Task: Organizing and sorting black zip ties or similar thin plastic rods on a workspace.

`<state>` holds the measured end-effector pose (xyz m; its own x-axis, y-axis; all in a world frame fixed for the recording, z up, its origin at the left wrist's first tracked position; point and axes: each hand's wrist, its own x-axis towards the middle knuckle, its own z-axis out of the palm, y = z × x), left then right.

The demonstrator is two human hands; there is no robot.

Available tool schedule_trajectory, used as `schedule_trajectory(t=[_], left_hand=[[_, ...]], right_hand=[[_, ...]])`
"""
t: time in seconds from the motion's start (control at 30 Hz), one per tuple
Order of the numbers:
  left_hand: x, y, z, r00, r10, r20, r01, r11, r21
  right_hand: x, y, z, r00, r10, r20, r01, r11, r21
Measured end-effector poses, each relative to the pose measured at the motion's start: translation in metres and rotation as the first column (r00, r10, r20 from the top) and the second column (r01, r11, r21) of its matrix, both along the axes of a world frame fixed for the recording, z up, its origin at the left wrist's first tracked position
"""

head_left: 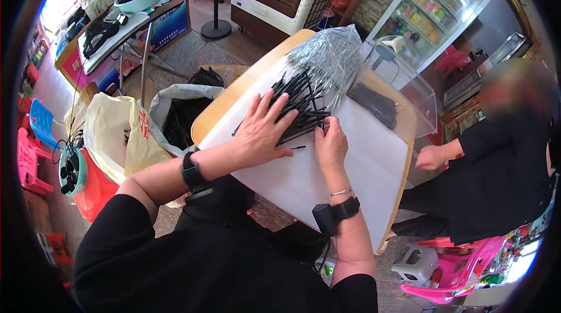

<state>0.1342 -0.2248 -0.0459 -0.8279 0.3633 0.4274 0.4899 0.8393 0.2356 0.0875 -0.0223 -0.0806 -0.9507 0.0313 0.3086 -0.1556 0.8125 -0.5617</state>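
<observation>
Right now the left hand (261, 128) lies flat, fingers spread, pressing on a heap of thin black sticks (301, 105) on the white sheet (327, 178) covering the round wooden table (234, 94). Just beside it, the right hand (331, 143) curls loosely at the heap's near edge, fingertips touching the sticks. A clear plastic bag (332, 56) of more sticks lies behind.

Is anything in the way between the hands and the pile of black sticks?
Nothing visible. The left hand lies flat on the black sticks, and the right hand touches their near ends on the white sheet.
</observation>
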Motion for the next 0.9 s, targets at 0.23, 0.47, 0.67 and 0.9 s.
schedule_trajectory(t=[0.23,0.47,0.67,0.9], left_hand=[[-0.021,0.010,-0.019,0.975,0.199,0.101,-0.180,0.969,-0.170],[-0.023,0.011,-0.016,0.967,0.190,0.172,-0.176,0.980,-0.092],[-0.021,0.007,-0.014,0.981,0.132,0.141,-0.119,0.988,-0.093],[-0.011,0.003,-0.008,0.992,0.076,0.103,-0.072,0.997,-0.042]], right_hand=[[0.028,0.019,0.022,0.995,0.002,-0.104,-0.011,0.996,-0.087],[0.056,0.056,0.060,0.931,-0.130,-0.340,0.139,0.990,0.000],[0.047,0.084,0.041,0.953,-0.301,0.003,0.210,0.659,-0.722],[0.053,0.046,0.019,0.945,0.271,0.182,0.175,0.051,-0.983]])
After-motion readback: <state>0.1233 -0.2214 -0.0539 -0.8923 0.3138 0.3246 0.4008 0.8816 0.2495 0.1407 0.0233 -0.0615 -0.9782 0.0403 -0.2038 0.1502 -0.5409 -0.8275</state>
